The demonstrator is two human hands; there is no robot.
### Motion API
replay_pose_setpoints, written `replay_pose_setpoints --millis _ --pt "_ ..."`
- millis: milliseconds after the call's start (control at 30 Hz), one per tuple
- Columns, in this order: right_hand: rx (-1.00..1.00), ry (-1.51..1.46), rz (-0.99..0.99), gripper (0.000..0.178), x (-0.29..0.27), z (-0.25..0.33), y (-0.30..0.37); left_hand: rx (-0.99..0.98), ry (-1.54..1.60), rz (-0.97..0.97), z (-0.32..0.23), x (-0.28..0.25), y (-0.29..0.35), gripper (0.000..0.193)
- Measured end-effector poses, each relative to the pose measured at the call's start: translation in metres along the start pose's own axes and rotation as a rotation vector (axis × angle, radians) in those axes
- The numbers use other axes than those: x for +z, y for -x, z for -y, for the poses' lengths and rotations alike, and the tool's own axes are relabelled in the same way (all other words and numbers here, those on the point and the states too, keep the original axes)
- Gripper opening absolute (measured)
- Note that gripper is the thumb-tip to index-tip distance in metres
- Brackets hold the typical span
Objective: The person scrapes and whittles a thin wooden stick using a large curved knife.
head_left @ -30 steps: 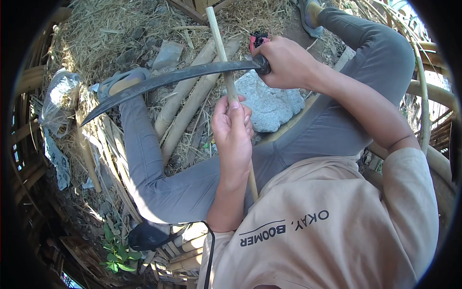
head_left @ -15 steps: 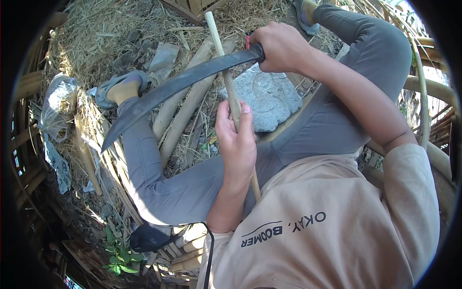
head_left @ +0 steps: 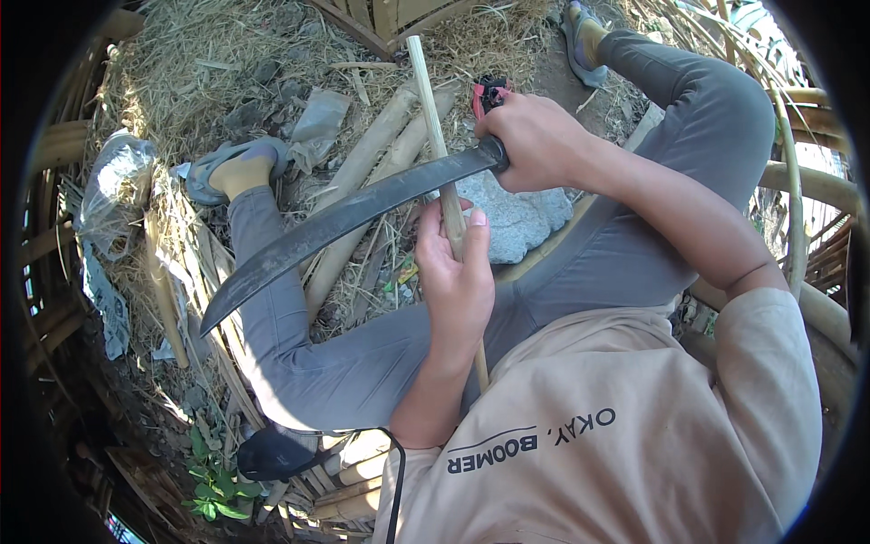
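Observation:
A long curved machete [head_left: 353, 214] with a dark blade reaches from my right fist across to the left over my shin. My right hand [head_left: 536, 145] is wrapped round its handle, whose end shows red and black beyond my fingers. Upright in my left hand [head_left: 456, 276] is a slim pale wooden stick [head_left: 430, 104], gripped between thumb and fingers. The blade crosses the stick just above my left thumb. The stick's lower end runs down past my wrist toward my shirt. Behind my hands lies a rough grey stone block [head_left: 526, 218].
Two thick poles [head_left: 362, 181] lie on straw-strewn ground between my legs. A clear plastic bag [head_left: 118, 190] sits far left, with bamboo strips [head_left: 213, 290] nearby. Another plastic scrap [head_left: 320, 122] rests near my foot. Bamboo slats [head_left: 820, 236] stand on the right; a green plant [head_left: 217, 485] grows lower left.
My right hand has brought the machete down along the stick, nearer my left thumb. My left hand and the stick have shifted slightly right and down. Both grips stay closed.

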State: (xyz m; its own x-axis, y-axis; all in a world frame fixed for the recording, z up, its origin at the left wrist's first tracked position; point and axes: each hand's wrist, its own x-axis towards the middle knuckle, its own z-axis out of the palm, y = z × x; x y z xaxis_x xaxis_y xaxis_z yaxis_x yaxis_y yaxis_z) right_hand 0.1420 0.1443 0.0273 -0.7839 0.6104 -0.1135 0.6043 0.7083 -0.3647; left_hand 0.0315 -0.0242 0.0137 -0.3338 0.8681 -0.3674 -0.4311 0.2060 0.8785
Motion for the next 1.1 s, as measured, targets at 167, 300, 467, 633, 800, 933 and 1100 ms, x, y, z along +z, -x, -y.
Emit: replay_pose_setpoints --millis 167,300,467,633,800,933,1100 --pt "0.081 0.036 0.057 0.027 -0.004 0.001 -0.005 -0.044 -0.036 0.006 -0.006 0.003 0.001 0.018" --pt "0.054 0.045 0.052 0.028 -0.006 0.000 -0.003 -0.062 -0.037 0.018 -0.005 0.002 0.003 0.020" --pt "0.034 0.061 0.018 0.033 -0.002 -0.004 0.001 -0.033 -0.064 0.003 -0.001 0.008 0.001 0.017" --pt "0.108 0.117 -0.129 0.032 0.003 -0.021 -0.009 -0.016 -0.095 -0.020 0.004 0.012 0.005 0.019" --pt "0.223 0.066 -0.110 0.028 -0.006 -0.039 -0.019 -0.079 -0.052 0.037 0.003 0.012 0.007 0.021" --pt "0.122 0.051 -0.183 0.021 -0.013 -0.025 -0.016 -0.095 -0.025 0.033 -0.004 0.006 0.005 0.023" --pt "0.114 -0.071 0.019 0.015 -0.004 0.006 -0.002 -0.057 -0.060 -0.020 0.000 -0.001 -0.005 0.024"
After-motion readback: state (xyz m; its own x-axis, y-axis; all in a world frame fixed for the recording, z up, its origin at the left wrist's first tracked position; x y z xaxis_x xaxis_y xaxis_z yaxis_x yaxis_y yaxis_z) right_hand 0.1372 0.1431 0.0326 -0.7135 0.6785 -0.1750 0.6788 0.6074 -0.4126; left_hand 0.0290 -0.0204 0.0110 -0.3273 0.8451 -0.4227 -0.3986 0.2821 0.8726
